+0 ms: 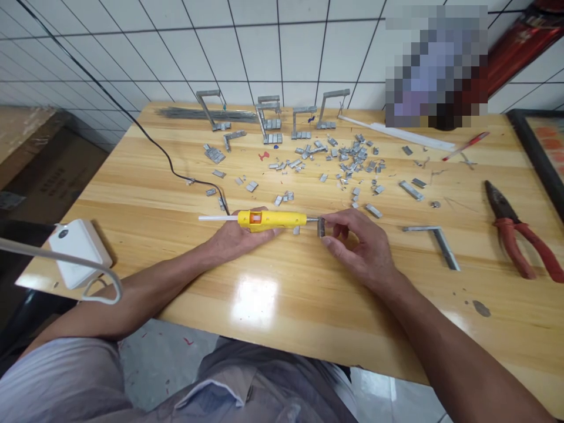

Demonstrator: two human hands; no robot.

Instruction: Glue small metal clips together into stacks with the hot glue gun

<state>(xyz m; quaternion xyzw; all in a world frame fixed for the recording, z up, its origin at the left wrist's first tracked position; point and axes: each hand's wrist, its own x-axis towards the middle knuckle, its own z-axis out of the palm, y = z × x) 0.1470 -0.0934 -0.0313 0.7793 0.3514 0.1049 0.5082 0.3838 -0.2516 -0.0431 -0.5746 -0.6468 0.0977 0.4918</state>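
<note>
A yellow hot glue gun (282, 219) lies level in my left hand (240, 238), whose fingers wrap round its handle. A white glue stick (218, 218) pokes out of its rear, and a black cord runs off behind. Between the thumb and fingers of my right hand (359, 238) is a small dark grey strip (321, 228), held on end at the metal nozzle. The nozzle tip meets the strip or sits just by it; I cannot tell which. A small grey piece (296, 230) lies on the table just under the gun.
Several bracket-shaped grey pieces (269, 123) stand along the back, with many small grey bits (356, 155) scattered before them. An L-shaped piece (443, 247) and red-handled pliers (513, 229) lie right. A white power box (79, 249) sits left; a red pen (467, 145) lies back right.
</note>
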